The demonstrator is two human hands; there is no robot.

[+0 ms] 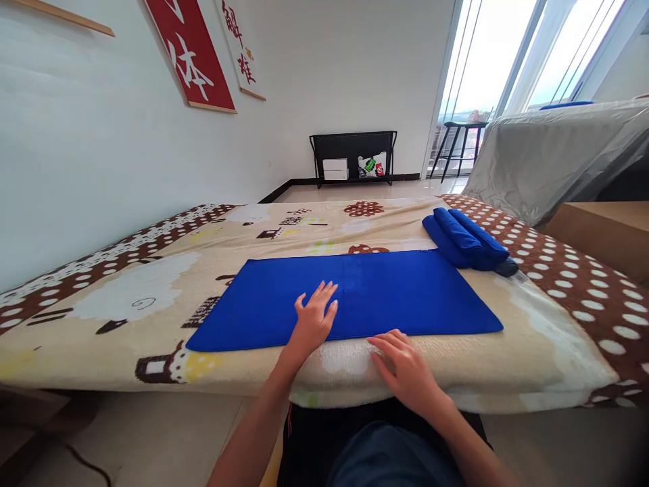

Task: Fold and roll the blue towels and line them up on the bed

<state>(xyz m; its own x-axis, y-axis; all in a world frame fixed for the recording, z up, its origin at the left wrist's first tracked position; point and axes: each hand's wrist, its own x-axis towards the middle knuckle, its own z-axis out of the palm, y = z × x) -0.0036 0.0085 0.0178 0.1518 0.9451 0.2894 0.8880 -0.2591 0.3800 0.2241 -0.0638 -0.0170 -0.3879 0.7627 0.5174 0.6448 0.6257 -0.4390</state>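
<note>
A flat rectangular blue cloth point(405, 291) is overlapped by the spread-fingered left hand point(313, 319) and, at six o'clock, the right hand point(410, 368), fingers nearly together.

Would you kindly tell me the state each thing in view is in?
Blue cloth: spread flat
Left hand: open, over the cloth
Right hand: open, by the cloth's near edge
Blue bundle: rolled or folded
Patterned blanket: spread out
Plastic sheet: draped
Red scroll: hanging unrolled

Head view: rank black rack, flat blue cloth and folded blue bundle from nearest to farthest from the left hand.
1. Flat blue cloth: under the left hand.
2. Folded blue bundle: at the cloth's far right corner.
3. Black rack: across the room.
</note>
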